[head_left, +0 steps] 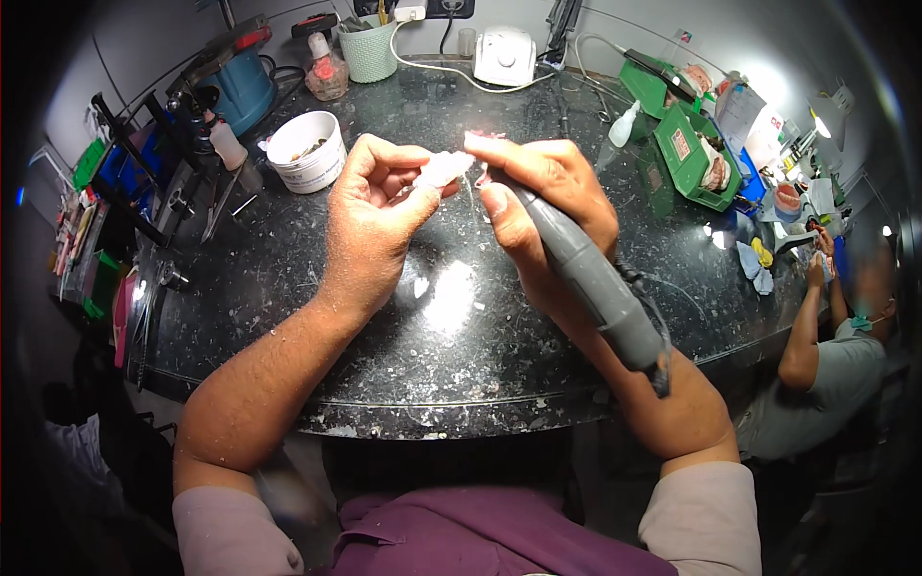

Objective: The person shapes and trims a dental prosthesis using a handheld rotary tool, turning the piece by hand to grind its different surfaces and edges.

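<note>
Over the middle of the dark workbench, my left hand (370, 221) pinches a small whitish piece (444, 170) between thumb and fingers. Bright light washes out its detail, so its exact kind does not show. Fine pale dust covers this hand and forearm. My right hand (572, 182) is wrapped around a grey rotary handpiece (594, 278), its cable end slanting back toward my right forearm. The tool's front end points at the whitish piece, close to its right side. My right fingers hide the tip, so I cannot tell whether it touches.
Left of my hands stand a white tub (305, 152), a rack (134, 182) and a blue machine (240, 86). At the back are a green pot (369, 53) and a white control box (504, 58). Green trays (687, 158) hold dental models at right. Another person (826, 374) works beyond.
</note>
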The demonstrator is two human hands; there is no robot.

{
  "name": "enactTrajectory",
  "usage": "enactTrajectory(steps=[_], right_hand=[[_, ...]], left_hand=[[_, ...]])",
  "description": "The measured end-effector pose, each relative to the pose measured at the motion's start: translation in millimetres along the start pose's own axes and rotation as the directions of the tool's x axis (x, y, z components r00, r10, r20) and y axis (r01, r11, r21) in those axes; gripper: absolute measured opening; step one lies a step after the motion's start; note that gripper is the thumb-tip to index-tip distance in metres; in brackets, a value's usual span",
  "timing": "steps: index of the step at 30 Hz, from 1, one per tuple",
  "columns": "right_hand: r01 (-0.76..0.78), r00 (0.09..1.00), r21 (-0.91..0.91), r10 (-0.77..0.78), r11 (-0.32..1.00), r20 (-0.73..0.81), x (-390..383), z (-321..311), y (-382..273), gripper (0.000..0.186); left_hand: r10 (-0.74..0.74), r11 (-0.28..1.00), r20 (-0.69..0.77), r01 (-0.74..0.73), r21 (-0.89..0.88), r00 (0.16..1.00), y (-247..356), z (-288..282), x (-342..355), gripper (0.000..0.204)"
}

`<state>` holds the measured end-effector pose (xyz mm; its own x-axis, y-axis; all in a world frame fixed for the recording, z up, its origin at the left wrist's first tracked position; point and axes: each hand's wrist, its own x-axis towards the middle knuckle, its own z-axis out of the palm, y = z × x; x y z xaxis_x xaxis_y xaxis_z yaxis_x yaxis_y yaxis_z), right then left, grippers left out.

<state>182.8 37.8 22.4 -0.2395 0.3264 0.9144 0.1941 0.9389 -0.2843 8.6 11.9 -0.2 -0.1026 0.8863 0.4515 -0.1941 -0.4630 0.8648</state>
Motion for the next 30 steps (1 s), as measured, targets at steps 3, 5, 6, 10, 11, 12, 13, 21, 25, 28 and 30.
enactTrajectory(steps=[3,5,6,10,11,12,13,21,25,28,30], right_hand=[[-0.132,0.99,0.162,0.137,0.978,-0.019,-6,9,-11,0.034],[-0.222,0.97,0.283,0.242,0.933,-0.037,-14,18,-13,0.034],[-0.242,0.967,0.27,0.254,0.932,-0.009,-16,19,-12,0.033],[-0.298,0.953,0.307,0.302,0.904,0.037,-18,15,-13,0.031],[-0.297,0.954,0.271,0.297,0.915,0.043,-18,15,-13,0.03],[-0.296,0.955,0.235,0.293,0.926,0.048,-18,14,-13,0.029],[-0.296,0.955,0.234,0.293,0.926,0.048,-18,14,-12,0.029],[-0.35,0.937,0.236,0.341,0.907,0.08,-16,13,-13,0.026],[-0.356,0.934,0.257,0.352,0.898,0.063,-15,13,-13,0.025],[-0.376,0.926,0.255,0.374,0.891,0.061,-16,13,-13,0.024],[-0.407,0.913,0.265,0.402,0.874,0.074,-15,13,-13,0.023]], left_hand=[[0.047,0.999,-0.007,-0.047,0.009,0.999,-1,1,0,0.018],[0.044,0.998,-0.065,-0.046,-0.04,0.997,2,7,-1,0.02],[0.042,0.998,-0.064,-0.045,-0.041,0.997,2,7,-1,0.02],[0.016,1.0,-0.014,-0.016,0.008,1.0,8,4,-3,0.02],[0.004,0.999,-0.009,-0.003,0.054,1.0,10,4,-3,0.021],[0.004,0.999,-0.009,-0.003,0.054,1.0,10,3,-3,0.021],[0.002,0.996,-0.015,-0.001,0.088,1.0,9,3,-3,0.021],[0.058,0.998,-0.038,-0.057,0.026,0.998,4,3,-3,0.024],[0.033,0.997,-0.017,-0.032,0.076,0.999,5,2,-2,0.024],[0.025,0.997,-0.024,-0.023,0.071,0.999,5,3,-3,0.024],[0.018,0.998,-0.035,-0.016,0.06,0.999,6,3,-3,0.024]])
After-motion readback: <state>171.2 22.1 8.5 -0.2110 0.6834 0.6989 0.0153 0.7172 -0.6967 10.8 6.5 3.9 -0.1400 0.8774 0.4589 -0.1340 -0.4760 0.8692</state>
